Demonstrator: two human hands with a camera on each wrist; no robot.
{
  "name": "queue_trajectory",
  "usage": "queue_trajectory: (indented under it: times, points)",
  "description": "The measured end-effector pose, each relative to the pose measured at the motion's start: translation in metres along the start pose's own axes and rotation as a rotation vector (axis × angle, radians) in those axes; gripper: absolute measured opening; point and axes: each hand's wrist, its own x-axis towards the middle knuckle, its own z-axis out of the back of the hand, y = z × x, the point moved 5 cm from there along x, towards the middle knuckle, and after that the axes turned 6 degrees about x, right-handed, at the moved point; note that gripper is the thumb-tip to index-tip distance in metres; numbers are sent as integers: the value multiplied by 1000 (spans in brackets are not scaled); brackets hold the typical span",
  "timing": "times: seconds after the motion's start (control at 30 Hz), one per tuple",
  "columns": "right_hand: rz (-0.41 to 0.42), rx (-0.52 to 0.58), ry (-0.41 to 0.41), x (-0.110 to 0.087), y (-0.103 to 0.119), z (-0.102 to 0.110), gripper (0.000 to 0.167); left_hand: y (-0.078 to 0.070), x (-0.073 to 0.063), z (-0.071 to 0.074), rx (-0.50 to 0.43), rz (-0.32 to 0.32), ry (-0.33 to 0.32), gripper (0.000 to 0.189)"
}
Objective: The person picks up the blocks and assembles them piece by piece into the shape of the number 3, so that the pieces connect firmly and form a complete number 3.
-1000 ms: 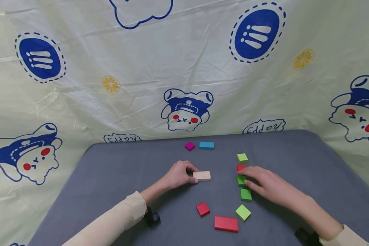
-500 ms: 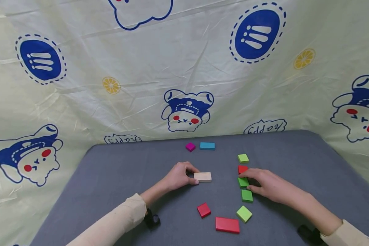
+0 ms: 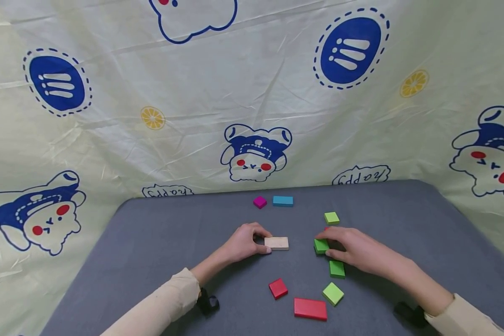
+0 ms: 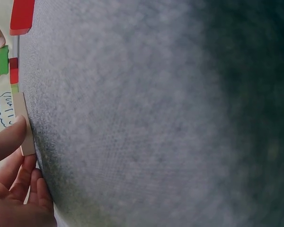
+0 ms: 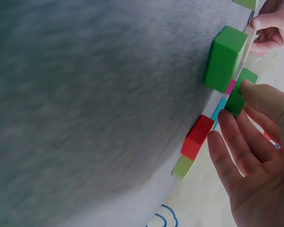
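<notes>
A flat pale wooden block lies near the middle of the table, and my left hand holds its left end between thumb and fingers. In the left wrist view the thumb presses one face of this block. To the right, my right hand pinches a green block between thumb and fingers, raised off the cloth. The right wrist view shows the same green block at my thumb tip. Behind my right fingers a red block is mostly hidden.
A second green block lies below my right hand, with a lime block nearer. Another lime block sits behind. In front lie a small red block and a long red block. Magenta and blue blocks are at the back.
My right hand has taken hold of the green block, lifted it and carried it slightly left, out of the row. My left hand stays on the pale block.
</notes>
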Motion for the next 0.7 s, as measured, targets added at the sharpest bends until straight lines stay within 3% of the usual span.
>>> queue_trajectory:
  times: [0.5, 0.7]
  points:
    - [37, 21, 45, 26, 15, -11, 37, 0, -1, 0, -10, -1, -8, 24]
    - [35, 108, 73, 38, 16, -14, 34, 0, -2, 0, -11, 6, -11, 24]
